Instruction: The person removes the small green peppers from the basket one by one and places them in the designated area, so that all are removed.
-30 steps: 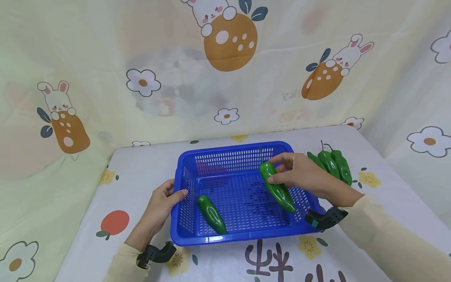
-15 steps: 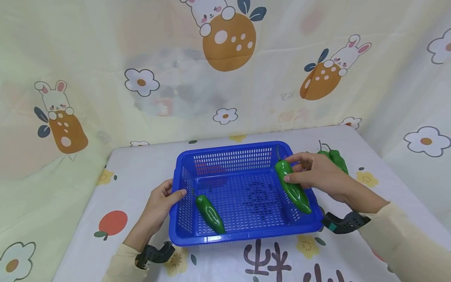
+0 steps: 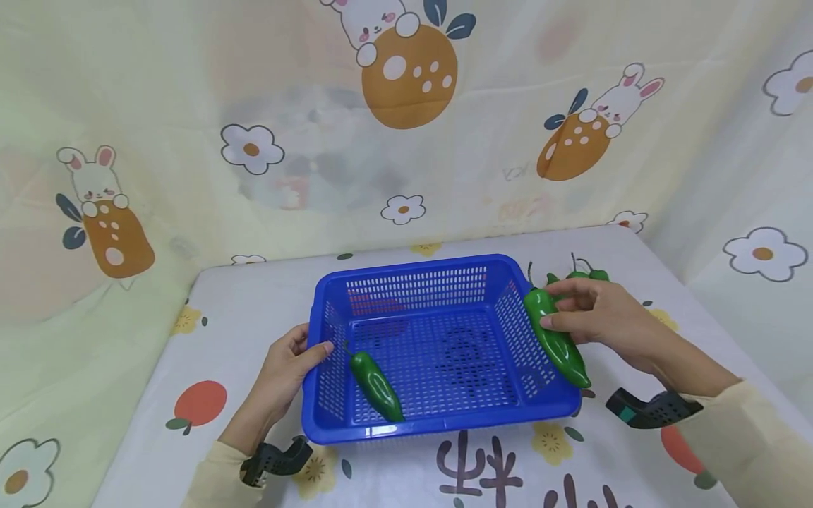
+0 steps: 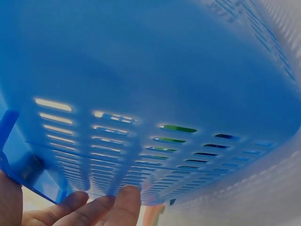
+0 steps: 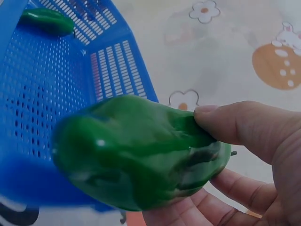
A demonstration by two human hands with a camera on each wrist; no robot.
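Observation:
A blue plastic basket [image 3: 438,423] with slotted walls stands on the table. My left hand [image 3: 288,363] grips its left rim, thumb over the top; in the left wrist view the fingers [image 4: 124,205] lie against the outer side of the slotted wall. My right hand [image 3: 603,317] pinches a long green pepper [image 3: 555,339] between thumb and fingers, over the basket's right rim. In the right wrist view that pepper [image 5: 136,155] fills the middle. Another green pepper [image 3: 376,386] lies inside the basket at its left end.
Several green peppers [image 3: 597,274] lie on the table behind my right hand, mostly hidden by it. A white patterned cloth [image 3: 254,303] covers the table. Behind it hangs a printed curtain [image 3: 343,176].
My right hand has carried the pepper rightward, from above the basket's inside to its right rim. The left hand keeps its grip, and the basket has hardly moved.

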